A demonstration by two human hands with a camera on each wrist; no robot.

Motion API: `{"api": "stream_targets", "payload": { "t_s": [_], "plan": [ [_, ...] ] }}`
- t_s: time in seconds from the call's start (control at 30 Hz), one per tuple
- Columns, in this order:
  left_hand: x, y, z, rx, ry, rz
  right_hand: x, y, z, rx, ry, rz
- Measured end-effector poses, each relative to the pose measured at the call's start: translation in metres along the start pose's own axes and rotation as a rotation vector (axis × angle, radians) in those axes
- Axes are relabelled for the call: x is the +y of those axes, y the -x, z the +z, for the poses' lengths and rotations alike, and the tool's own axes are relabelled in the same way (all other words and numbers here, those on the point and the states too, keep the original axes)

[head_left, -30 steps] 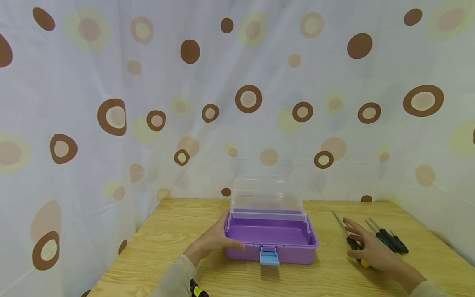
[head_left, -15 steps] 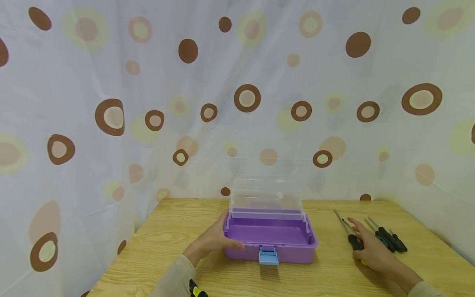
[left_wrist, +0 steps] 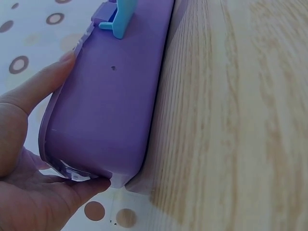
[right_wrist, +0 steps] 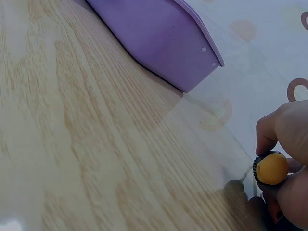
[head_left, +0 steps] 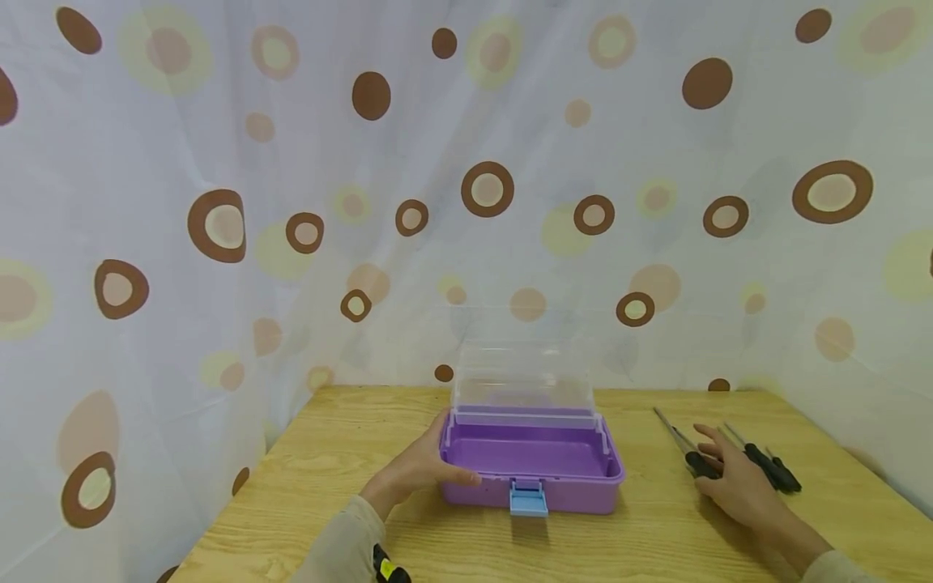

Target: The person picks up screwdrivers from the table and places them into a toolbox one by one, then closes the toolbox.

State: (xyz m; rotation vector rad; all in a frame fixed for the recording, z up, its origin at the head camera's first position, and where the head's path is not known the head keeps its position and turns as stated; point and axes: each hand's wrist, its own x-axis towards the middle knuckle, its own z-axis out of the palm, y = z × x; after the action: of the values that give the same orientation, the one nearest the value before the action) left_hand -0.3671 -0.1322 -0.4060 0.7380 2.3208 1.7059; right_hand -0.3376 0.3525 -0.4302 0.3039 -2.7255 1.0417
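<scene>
My left hand (head_left: 415, 470) grips the left end of a purple toolbox (head_left: 568, 495), thumb on its front rim and fingers round the side. The box stands with its clear lid (head_left: 523, 376) raised, and a light blue latch (head_left: 528, 498) hangs at the front. To the right, my right hand (head_left: 739, 486) is low among the screwdrivers. In the right wrist view its thumb and finger pinch a screwdriver (right_wrist: 272, 168) by a black ridged handle with a yellow end. The palm hides that end from the head view. A black screwdriver handle (head_left: 701, 465) shows beside the fingertips.
Black-handled screwdrivers (head_left: 765, 468) lie to the right of my right hand on the wooden table (head_left: 364, 421). A black and yellow object (head_left: 389, 567) is at the bottom edge near my left sleeve. A spotted curtain (head_left: 525, 267) hangs behind the table.
My right hand has shifted a little to the right over the screwdrivers, and the yellow handle end has gone out of sight under it. The left hand and toolbox have stayed put.
</scene>
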Motion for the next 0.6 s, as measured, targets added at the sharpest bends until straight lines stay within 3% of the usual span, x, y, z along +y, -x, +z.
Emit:
{"api": "stream_targets", "payload": {
  "t_s": [0.1,0.37,0.6],
  "plan": [
    [0.0,-0.001,0.001,-0.001,0.0,0.002,0.002,-0.001,-0.002,0.001,-0.046,0.028],
    [0.0,0.0,0.0,-0.013,0.008,0.014,0.007,0.0,-0.008,-0.022,-0.359,0.085],
    [0.001,0.0,0.001,-0.01,-0.004,0.014,0.011,0.001,-0.008,-0.007,-0.431,0.067]
  ]
}}
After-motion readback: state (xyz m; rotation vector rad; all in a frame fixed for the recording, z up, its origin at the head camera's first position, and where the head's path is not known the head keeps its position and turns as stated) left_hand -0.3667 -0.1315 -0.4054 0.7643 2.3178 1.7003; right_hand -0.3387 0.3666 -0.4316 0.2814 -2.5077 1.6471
